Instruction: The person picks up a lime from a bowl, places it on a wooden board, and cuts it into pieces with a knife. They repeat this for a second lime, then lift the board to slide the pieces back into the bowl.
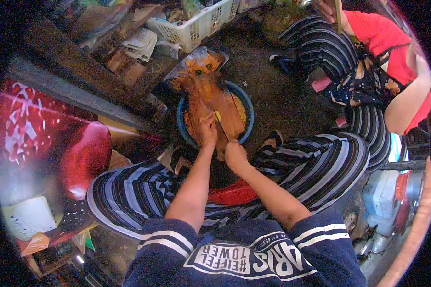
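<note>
A wooden board [232, 119] lies across a round blue basin [249, 107] that holds small yellow-orange pieces. My right hand [235, 154] is closed around the handle of a knife [221, 125], whose blade points away over the board. On the board's left side, my left hand [207, 129] has its fingers bent together beside a small yellow piece [218, 116]; whether it grips something is hidden. Beyond the board's far end sits a clear plastic bag [219, 56] with orange pieces inside.
A white plastic basket [191, 33] stands at the far side. At the right sits another person in a red top [383, 36] and striped trousers [321, 43]. A red shiny object [88, 158] and wooden beams [81, 71] are on the left.
</note>
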Available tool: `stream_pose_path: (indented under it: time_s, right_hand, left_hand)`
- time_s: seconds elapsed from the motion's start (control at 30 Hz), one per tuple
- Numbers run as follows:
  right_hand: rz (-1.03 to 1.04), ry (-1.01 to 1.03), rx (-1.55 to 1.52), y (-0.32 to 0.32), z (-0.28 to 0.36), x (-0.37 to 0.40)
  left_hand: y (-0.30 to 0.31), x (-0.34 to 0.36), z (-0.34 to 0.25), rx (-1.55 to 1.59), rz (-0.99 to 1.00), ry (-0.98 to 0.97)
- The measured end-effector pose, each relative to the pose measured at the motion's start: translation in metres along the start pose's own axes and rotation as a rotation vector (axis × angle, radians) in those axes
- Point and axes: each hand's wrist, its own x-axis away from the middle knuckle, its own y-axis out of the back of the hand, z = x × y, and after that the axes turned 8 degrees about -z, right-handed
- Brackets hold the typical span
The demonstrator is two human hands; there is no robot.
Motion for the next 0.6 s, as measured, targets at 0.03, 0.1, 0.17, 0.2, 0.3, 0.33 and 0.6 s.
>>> stream_pose_path:
  time_s: [0.03, 0.1, 0.17, 0.2, 0.3, 0.33, 0.6]
  right_hand:
    - [-0.012, -0.002, 0.005, 0.006, 0.002, 0.004]
    - [-0.045, -0.002, 0.009, 0.014, 0.000, 0.000]
    - [0.028, 0.161, -0.004, 0.013, -0.009, -0.003]
    - [0.027, 0.162, -0.005, 0.017, -0.009, -0.004]
    - [-0.047, -0.072, -0.198, 0.033, -0.006, -0.004]
    - [-0.026, -0.092, -0.200, 0.044, -0.003, -0.005]
    - [0.008, -0.151, -0.147, 0.063, -0.024, -0.024]
  left_hand:
    - [0.000, 0.002, 0.002, 0.005, 0.003, -0.006]
    - [0.002, -0.001, 0.003, -0.011, -0.017, -0.092]
    - [0.002, -0.001, -0.003, -0.003, -0.021, -0.069]
    - [0.002, 0.000, -0.006, 0.003, -0.022, -0.033]
    - [0.001, 0.000, -0.010, 0.083, -0.025, 0.058]
    - [0.003, -0.002, -0.020, 0.084, -0.025, 0.061]
    - [-0.008, -0.010, -0.066, -0.252, -0.044, 0.122]
